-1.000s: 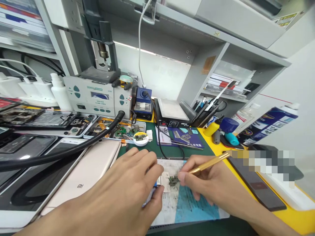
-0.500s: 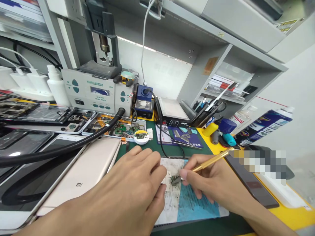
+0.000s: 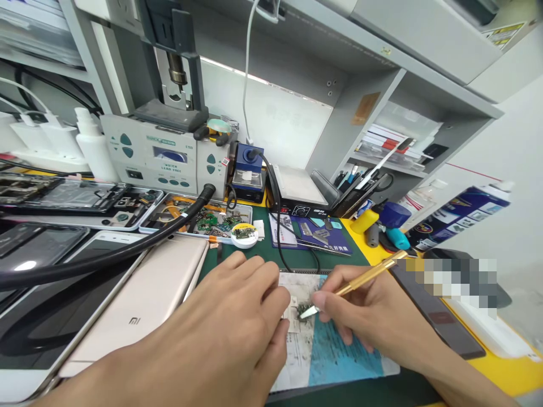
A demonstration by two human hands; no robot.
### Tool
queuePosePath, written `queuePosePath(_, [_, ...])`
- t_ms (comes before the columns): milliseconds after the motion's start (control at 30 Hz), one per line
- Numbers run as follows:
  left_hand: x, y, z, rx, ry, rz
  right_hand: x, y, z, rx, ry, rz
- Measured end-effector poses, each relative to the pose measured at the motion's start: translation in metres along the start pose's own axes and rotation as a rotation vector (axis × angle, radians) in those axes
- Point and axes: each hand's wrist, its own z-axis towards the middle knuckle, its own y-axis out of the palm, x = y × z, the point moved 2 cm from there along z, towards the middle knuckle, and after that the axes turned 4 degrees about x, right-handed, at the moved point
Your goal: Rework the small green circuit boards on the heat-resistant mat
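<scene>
My right hand (image 3: 356,305) is closed around a gold-handled craft knife (image 3: 369,273). Its pale, flat blade angles down to a small green circuit board (image 3: 304,311) and appears to touch it. The board lies against a small whitish block (image 3: 291,316), on a stained white-and-blue sheet (image 3: 339,350). To the left, my left hand (image 3: 237,316) is closed with its fingers curled beside the block. Its fingertips are mostly hidden from view, so what they pinch cannot be made out.
A pink-gold phone (image 3: 139,316) and a thick black hose (image 3: 139,249) lie left. Behind are a tray of board parts (image 3: 203,217), a round tin (image 3: 244,236) and a hot-air station (image 3: 165,155). A dark phone (image 3: 441,316) lies right of my right hand.
The knife blade has turned, now catching light and showing pale. Both hands stay nearly in place; the whole view has shifted slightly.
</scene>
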Motion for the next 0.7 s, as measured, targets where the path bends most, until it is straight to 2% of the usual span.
queuePosePath(433, [0.001, -0.001, 0.004, 0.014, 0.006, 0.015, -0.008, 0.006, -0.011, 0.154, -0.038, -0.100])
queuePosePath(567, [0.001, -0.002, 0.003, 0.015, 0.009, 0.024, -0.006, 0.005, -0.011, 0.136, -0.055, -0.095])
queuePosePath(700, [0.002, -0.002, 0.002, 0.013, 0.012, 0.019, 0.000, 0.003, -0.008, 0.063, -0.148, -0.100])
